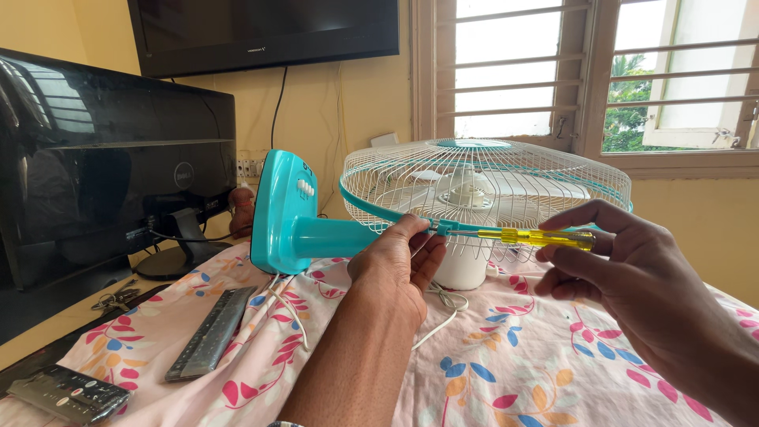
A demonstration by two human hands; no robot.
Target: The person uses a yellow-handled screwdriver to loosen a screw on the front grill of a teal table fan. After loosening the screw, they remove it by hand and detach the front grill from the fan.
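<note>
Flowered bedsheet [506, 372] is carrying a teal fan [474, 190] lying on its back. Left hand [399, 265] is gripping the fan's teal rim, fingers clenched. Right hand [632, 273] is grasping a yellow screwdriver [538, 236] at that rim, just beside the left hand.

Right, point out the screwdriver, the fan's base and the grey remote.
screwdriver [544, 236], head view, on its yellow handle.
fan's base [278, 212], head view, on its turquoise face.
grey remote [212, 332], head view, on its keypad.

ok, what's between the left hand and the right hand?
Head view: the screwdriver, its yellow handle in the right hand, tip at the teal rim clip by the left hand. Behind it, the fan grille.
</note>
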